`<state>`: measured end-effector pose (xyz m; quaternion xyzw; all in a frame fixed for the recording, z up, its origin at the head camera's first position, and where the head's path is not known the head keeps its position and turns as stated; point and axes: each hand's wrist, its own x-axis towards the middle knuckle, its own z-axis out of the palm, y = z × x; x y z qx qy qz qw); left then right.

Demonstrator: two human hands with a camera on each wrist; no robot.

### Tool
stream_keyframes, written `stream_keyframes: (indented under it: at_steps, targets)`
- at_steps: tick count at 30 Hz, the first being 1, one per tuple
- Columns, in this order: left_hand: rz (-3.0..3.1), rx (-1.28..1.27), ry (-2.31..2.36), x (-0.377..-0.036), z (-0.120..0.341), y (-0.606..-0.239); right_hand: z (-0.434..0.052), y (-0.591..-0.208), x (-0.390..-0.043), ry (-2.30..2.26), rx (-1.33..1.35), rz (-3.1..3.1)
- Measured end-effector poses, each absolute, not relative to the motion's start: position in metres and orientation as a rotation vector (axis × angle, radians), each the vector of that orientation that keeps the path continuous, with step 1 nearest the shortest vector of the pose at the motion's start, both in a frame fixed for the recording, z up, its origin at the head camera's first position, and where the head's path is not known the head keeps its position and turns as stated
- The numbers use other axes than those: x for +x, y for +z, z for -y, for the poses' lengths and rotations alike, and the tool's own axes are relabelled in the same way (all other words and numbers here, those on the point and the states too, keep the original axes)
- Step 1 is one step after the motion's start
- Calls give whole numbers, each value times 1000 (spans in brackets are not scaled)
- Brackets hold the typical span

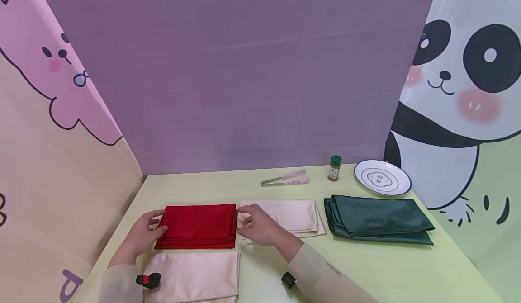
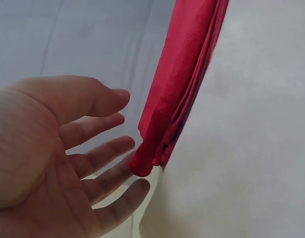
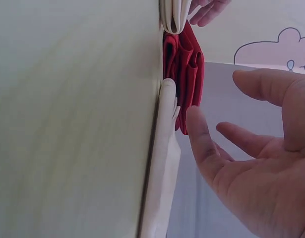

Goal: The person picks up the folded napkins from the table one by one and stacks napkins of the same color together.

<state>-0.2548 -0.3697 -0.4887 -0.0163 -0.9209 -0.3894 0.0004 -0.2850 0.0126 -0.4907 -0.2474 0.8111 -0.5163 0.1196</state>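
A folded red cloth (image 1: 196, 226) lies flat on the table in the head view, its layers stacked in a neat rectangle. My left hand (image 1: 142, 234) is at its left edge, fingers loosely bent and spread. In the left wrist view the fingertips (image 2: 137, 191) come right up to the cloth's corner, with nothing gripped. At the opposite edge is my right hand (image 1: 262, 225), over the left part of a folded cream cloth (image 1: 291, 215). The right wrist view shows its fingers (image 3: 199, 134) parted and holding nothing, close to the red folds (image 3: 187, 74).
A second folded cream cloth (image 1: 191, 276) lies in front of the red one. To the right is a folded dark green cloth (image 1: 378, 219). Farther back are tongs (image 1: 286, 179), a green-capped spice jar (image 1: 334, 168) and a white plate (image 1: 396, 183). Printed curtains (image 1: 260, 77) border the table.
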Motion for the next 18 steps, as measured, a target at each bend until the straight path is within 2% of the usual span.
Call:
stream_keyframes:
  at_steps: [18]
  targets:
    - [2828,-190,-1075,-210,376,-486,-20,-484,-263,-1277,-832,-2456]
